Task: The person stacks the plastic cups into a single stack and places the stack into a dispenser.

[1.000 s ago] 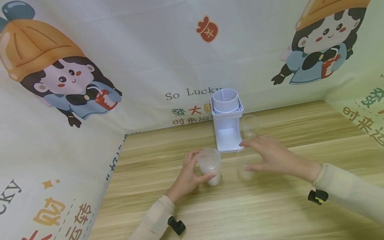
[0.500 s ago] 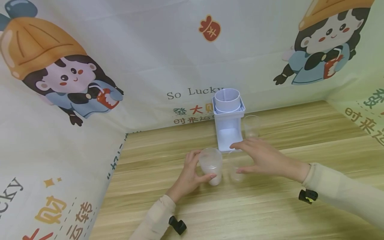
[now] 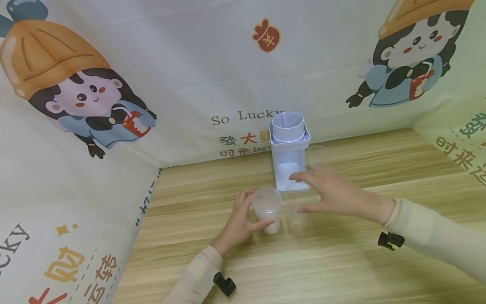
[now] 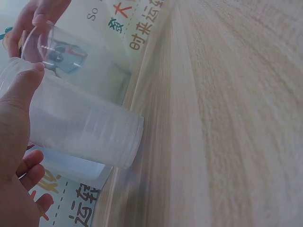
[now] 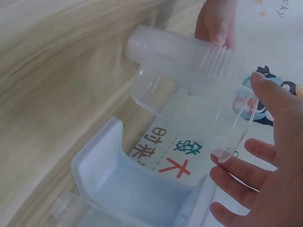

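My left hand (image 3: 239,223) grips a stack of nested clear plastic cups (image 3: 267,204) standing upright on the table, thumb on the near side. Just right of the stack, my right hand (image 3: 338,194) pinches a single clear plastic cup (image 5: 189,116) by its rim, between thumb and fingers. This cup is very faint in the head view. In the left wrist view its base appears slightly above the tabletop, close beside the stack (image 4: 85,116); I cannot tell whether the two touch.
Behind the hands, against the printed cloth backdrop (image 3: 190,84), stands a pale lilac cup dispenser-like stand (image 3: 290,156) with a round tube on top. Another clear cup (image 3: 318,153) stands right of it, partly hidden by my right hand. The wooden tabletop (image 3: 303,270) extends toward me.
My right hand has moved left with the single cup, closer to the stack, and then slightly up and away from me. My left hand and the stack have stayed in place.
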### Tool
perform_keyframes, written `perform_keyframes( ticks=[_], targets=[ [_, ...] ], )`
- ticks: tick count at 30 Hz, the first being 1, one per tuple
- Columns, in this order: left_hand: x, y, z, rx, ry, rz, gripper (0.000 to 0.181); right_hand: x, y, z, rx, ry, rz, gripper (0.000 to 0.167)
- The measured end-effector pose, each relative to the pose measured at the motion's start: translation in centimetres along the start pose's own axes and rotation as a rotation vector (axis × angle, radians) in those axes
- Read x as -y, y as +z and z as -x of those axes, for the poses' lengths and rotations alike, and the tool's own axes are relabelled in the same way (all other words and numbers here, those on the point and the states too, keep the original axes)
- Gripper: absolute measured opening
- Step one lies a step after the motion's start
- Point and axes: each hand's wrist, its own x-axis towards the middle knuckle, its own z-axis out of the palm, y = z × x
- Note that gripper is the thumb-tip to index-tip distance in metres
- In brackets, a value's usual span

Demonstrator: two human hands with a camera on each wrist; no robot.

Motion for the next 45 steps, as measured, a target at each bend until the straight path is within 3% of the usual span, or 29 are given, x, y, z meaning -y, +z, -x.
perform_keyframes(
  ticks=[20, 27, 34, 45],
  targets=[
    [0.0, -0.1, 0.1, 0.004, -0.007, -0.004, 0.072, 0.8, -5.3, -2.1, -0.036, -0.028, 0.033, 0.077],
    [-0.1, -0.2, 0.0, -0.004, 0.025, -0.014, 0.074, 1.2, -6.3, -2.8, -0.053, -0.05, 0.046, 0.074],
    [-0.2, -0.3, -0.1, 0.01, 0.009, -0.01, 0.074, 1.9, -7.0, -3.5, -0.062, -0.082, 0.043, 0.075],
    [-0.2, -0.2, 0.0, 0.003, 0.043, -0.019, 0.073, 3.1, -6.9, -5.2, -0.054, -0.105, 0.042, 0.075]
  ],
)
